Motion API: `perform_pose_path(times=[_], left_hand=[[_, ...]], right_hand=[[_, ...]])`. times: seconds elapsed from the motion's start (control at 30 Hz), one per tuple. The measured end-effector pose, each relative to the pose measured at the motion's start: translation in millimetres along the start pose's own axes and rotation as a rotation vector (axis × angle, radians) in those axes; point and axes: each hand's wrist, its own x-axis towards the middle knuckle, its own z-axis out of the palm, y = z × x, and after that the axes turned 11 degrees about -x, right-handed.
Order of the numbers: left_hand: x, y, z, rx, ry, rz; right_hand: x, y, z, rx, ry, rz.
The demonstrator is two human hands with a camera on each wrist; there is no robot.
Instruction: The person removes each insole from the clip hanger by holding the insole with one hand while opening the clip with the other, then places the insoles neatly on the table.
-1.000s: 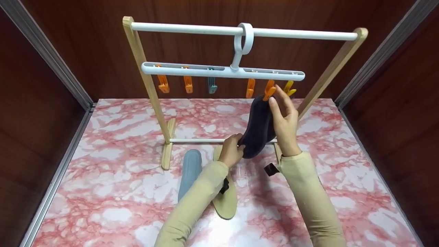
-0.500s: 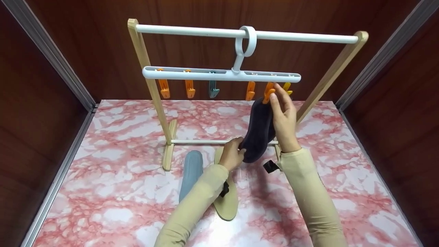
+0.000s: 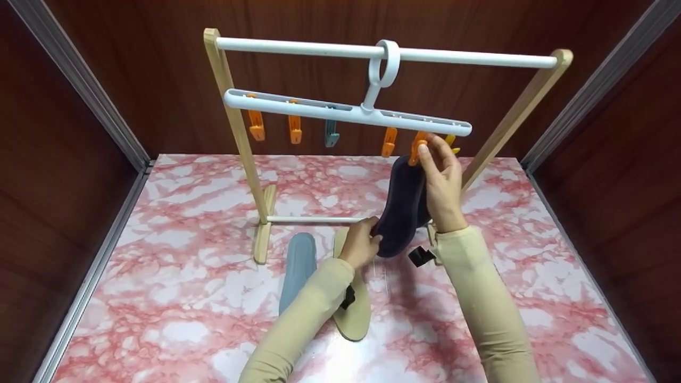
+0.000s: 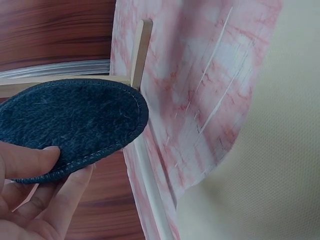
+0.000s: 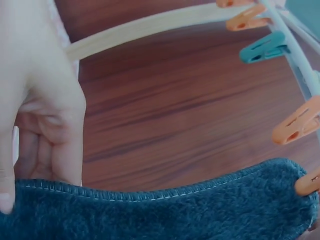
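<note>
My left hand pinches the lower edge of a dark, fuzzy shoe insole between thumb and fingers. In the left wrist view that insole shows its pile and stitched rim. With thumb and fingers my right hand pinches an orange clothespin at the insole's top. In the right wrist view the clothespin overlaps the insole's end. Behind hangs a second dark insole, mostly hidden, below a yellow clothespin.
A white hanger hooks over the rack's white rod. Left along it hang more orange clothespins and a teal clothespin. On the marbled surface lie a grey insole and a beige insole, partly under my left arm.
The hanger bar has tilted, its right end dropping and its left end rising. The held insole and orange clothespin have come down slightly. Both hands keep their grips.
</note>
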Motion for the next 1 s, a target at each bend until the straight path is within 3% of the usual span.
perform_pose_path(times=[0.23, 0.5, 0.7, 1.0], left_hand=[[-3.3, -0.1, 0.8, 0.021, -0.015, 0.027], [-10.2, -4.4, 1.8, 0.026, -0.029, -0.009], [-19.2, -6.6, 1.5, -0.021, -0.068, -0.04], [-35.6, -7.9, -4.4, -0.026, -0.123, -0.025]], right_hand=[[4.5, 0.0, -0.5, 0.076, 0.006, 0.005], [6.6, -2.7, -1.2, 0.075, 0.0, 0.001], [6.5, -1.2, -3.5, 0.069, -0.016, -0.025], [5.3, 2.1, -6.6, 0.065, -0.064, -0.016]])
